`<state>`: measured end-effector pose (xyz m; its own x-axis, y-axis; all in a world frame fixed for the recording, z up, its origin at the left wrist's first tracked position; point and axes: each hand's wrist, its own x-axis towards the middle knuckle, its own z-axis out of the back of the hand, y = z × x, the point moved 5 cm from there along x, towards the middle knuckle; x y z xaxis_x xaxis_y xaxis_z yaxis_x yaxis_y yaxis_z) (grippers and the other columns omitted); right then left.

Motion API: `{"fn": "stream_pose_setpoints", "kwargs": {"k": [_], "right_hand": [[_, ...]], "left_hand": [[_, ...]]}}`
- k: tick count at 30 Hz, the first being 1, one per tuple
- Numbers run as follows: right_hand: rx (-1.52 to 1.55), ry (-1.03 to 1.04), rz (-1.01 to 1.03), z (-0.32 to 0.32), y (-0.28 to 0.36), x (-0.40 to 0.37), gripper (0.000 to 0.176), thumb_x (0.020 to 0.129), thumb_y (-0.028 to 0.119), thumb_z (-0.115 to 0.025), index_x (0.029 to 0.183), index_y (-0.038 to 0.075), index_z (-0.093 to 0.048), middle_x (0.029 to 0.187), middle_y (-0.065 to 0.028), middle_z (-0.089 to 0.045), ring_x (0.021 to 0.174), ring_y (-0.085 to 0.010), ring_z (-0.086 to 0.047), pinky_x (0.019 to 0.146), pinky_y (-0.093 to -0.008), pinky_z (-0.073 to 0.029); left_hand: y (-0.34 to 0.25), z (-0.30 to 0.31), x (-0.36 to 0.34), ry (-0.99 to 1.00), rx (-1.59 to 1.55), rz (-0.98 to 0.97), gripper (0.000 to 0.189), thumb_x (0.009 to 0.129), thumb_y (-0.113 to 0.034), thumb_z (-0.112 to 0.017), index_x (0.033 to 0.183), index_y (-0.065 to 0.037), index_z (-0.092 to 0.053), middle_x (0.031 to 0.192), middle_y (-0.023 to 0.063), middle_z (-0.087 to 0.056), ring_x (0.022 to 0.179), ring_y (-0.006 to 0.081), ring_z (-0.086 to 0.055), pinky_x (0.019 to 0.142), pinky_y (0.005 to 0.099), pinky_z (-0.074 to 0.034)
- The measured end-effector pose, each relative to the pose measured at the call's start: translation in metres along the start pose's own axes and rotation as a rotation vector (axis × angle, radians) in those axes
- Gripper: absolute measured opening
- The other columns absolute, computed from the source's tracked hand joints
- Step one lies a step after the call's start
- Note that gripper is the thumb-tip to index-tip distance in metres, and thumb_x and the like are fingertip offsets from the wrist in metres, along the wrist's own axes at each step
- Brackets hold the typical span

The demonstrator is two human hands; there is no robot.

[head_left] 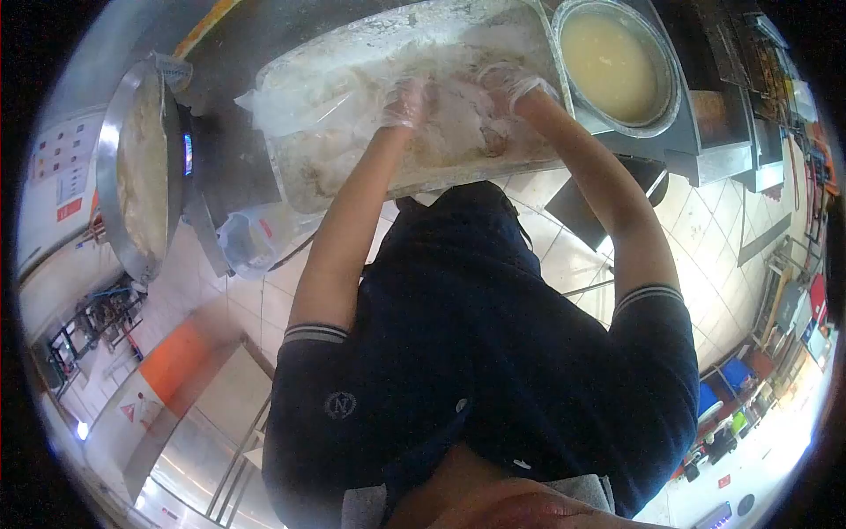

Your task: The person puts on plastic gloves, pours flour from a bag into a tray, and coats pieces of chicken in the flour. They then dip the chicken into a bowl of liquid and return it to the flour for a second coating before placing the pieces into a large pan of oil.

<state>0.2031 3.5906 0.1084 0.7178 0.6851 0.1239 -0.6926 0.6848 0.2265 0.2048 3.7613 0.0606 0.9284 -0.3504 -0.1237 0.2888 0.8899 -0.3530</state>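
Observation:
A large tub [291, 181] with pale, floury contents stands on the counter in front of me. Inside it, my left hand [411, 100], in a clear plastic glove, is down in the contents near the middle. To its right, my right hand [514, 84], gloved the same way, is also in the tub among the floury pieces. The fingers of both hands are blurred and partly hidden, so what they touch cannot be made out. A crumpled clear plastic bag [308, 108] lies in the left part of the tub.
A round metal bowl [614, 63] of cloudy yellowish liquid stands right of the tub. At the left is a large round pan [141, 176] with pale contents. A translucent plastic container [251, 242] hangs or stands below the counter's left edge. Tiled floor [564, 256] shows beneath.

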Motion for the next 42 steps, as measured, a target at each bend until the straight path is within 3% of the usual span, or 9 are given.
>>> {"fn": "stream_pose_setpoints", "kwargs": {"k": [7, 11, 13, 18, 23, 27, 33, 38, 42], "right_hand": [[0.183, 0.321, -0.467, -0.009, -0.016, -0.002, 0.030, 0.079, 0.013, -0.062, 0.108, 0.008, -0.059, 0.108, -0.0126, -0.062, 0.097, -0.0285, -0.060, 0.086, -0.0336, -0.046], [0.176, 0.312, -0.167, 0.016, -0.015, 0.001, 0.034, 0.080, 0.015, -0.065, 0.112, 0.005, -0.056, 0.106, -0.0123, -0.064, 0.094, -0.0248, -0.063, 0.083, -0.0310, -0.049], [1.111, 0.156, -0.362, 0.006, -0.031, -0.001, 0.044, 0.078, 0.013, -0.069, 0.117, 0.002, -0.052, 0.108, -0.0123, -0.063, 0.095, -0.0217, -0.063, 0.085, -0.0285, -0.050], [0.995, 0.128, -0.518, 0.026, -0.019, 0.001, 0.044, 0.083, 0.011, -0.065, 0.123, 0.003, -0.047, 0.111, -0.0082, -0.062, 0.102, -0.0187, -0.060, 0.089, -0.0281, -0.047], [1.896, -0.157, -0.732, 0.047, 0.011, -0.009, 0.044, 0.085, 0.026, -0.065, 0.120, 0.001, -0.051, 0.109, -0.0057, -0.061, 0.094, -0.0134, -0.058, 0.079, -0.0316, -0.047], [1.710, -0.016, -0.892, 0.021, 0.003, -0.024, 0.043, 0.088, 0.019, -0.060, 0.124, 0.000, -0.048, 0.116, -0.0068, -0.059, 0.097, -0.0129, -0.058, 0.082, -0.0285, -0.047], [1.352, -0.115, -0.465, -0.008, -0.017, -0.021, 0.050, 0.086, 0.016, -0.063, 0.131, 0.004, -0.043, 0.112, -0.0047, -0.060, 0.089, -0.0101, -0.059, 0.082, -0.0208, -0.046], [1.976, -0.301, -0.786, 0.010, -0.007, -0.032, 0.057, 0.082, 0.006, -0.063, 0.134, 0.007, -0.040, 0.094, -0.0038, -0.064, 0.082, -0.0083, -0.059, 0.075, -0.0231, -0.050], [1.693, -0.082, -0.817, 0.041, 0.008, -0.033, 0.055, 0.083, 0.004, -0.061, 0.134, 0.008, -0.040, 0.090, -0.0029, -0.063, 0.081, -0.0095, -0.059, 0.076, -0.0251, -0.051]], "left_hand": [[0.038, -0.013, -0.011, -0.119, -0.459, 0.055, 0.035, 0.073, -0.009, -0.068, 0.107, -0.005, -0.063, 0.094, 0.0086, -0.067, 0.086, 0.0184, -0.063, 0.075, 0.0323, -0.050], [0.001, 0.047, -0.038, 0.056, -0.989, 0.311, 0.035, 0.074, -0.009, -0.069, 0.108, -0.005, -0.063, 0.094, 0.0044, -0.067, 0.081, 0.0095, -0.060, 0.071, 0.0260, -0.050], [-0.008, 0.067, -0.044, 0.054, -1.005, 0.308, 0.038, 0.075, -0.008, -0.070, 0.111, -0.004, -0.062, 0.097, 0.0052, -0.066, 0.083, 0.0097, -0.060, 0.073, 0.0248, -0.050], [-0.013, 0.074, -0.045, -0.069, -1.174, 0.240, 0.049, 0.071, -0.005, -0.071, 0.118, -0.003, -0.058, 0.093, 0.0050, -0.062, 0.075, 0.0096, -0.057, 0.065, 0.0234, -0.049], [0.000, 0.054, -0.042, 0.019, -1.288, 0.339, 0.053, 0.074, -0.010, -0.071, 0.124, -0.004, -0.053, 0.110, 0.0099, -0.058, 0.094, 0.0159, -0.058, 0.078, 0.0283, -0.050], [-0.018, 0.078, -0.051, -0.007, -1.254, 0.430, 0.054, 0.076, -0.012, -0.070, 0.125, -0.004, -0.052, 0.115, 0.0112, -0.056, 0.097, 0.0178, -0.058, 0.080, 0.0291, -0.051], [-0.022, 0.072, -0.049, 0.067, -1.322, 0.426, 0.051, 0.077, -0.013, -0.069, 0.124, -0.003, -0.053, 0.118, 0.0108, -0.056, 0.100, 0.0187, -0.057, 0.083, 0.0291, -0.050], [-0.003, 0.048, -0.040, -0.029, -1.195, 0.276, 0.050, 0.076, -0.013, -0.071, 0.123, -0.004, -0.054, 0.110, 0.0085, -0.059, 0.095, 0.0150, -0.057, 0.085, 0.0280, -0.045], [-0.006, 0.049, -0.040, 0.038, -1.369, 0.240, 0.050, 0.077, -0.004, -0.069, 0.124, 0.000, -0.052, 0.114, 0.0049, -0.060, 0.101, 0.0116, -0.056, 0.089, 0.0240, -0.046]]}}
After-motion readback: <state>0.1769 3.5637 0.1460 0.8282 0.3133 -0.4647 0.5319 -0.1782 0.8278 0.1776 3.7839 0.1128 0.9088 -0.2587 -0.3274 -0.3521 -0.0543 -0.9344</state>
